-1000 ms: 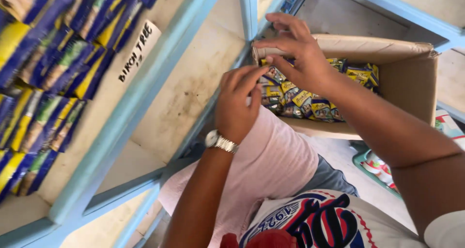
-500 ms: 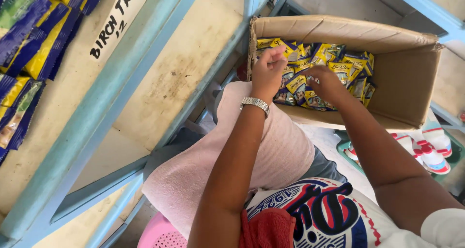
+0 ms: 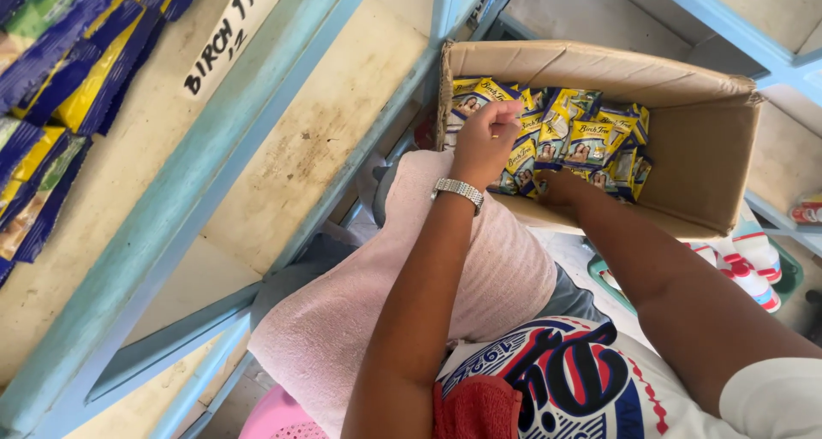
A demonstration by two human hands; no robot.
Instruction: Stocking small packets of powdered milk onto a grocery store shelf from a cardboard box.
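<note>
With the left hand (image 3: 485, 143) pinching a sachet (image 3: 476, 96) and the right hand (image 3: 561, 187), grip unclear, buried among sachets, the knee-balanced box (image 3: 702, 161) could tip.

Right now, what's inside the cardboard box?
The cardboard box holds yellow-and-blue packets, loosely piled. Both hands, left hand and right hand, are in it and cover some packets; the bottom is hidden.

glossy foil sachets (image 3: 591, 139), matt cardboard box (image 3: 711, 148)
</note>
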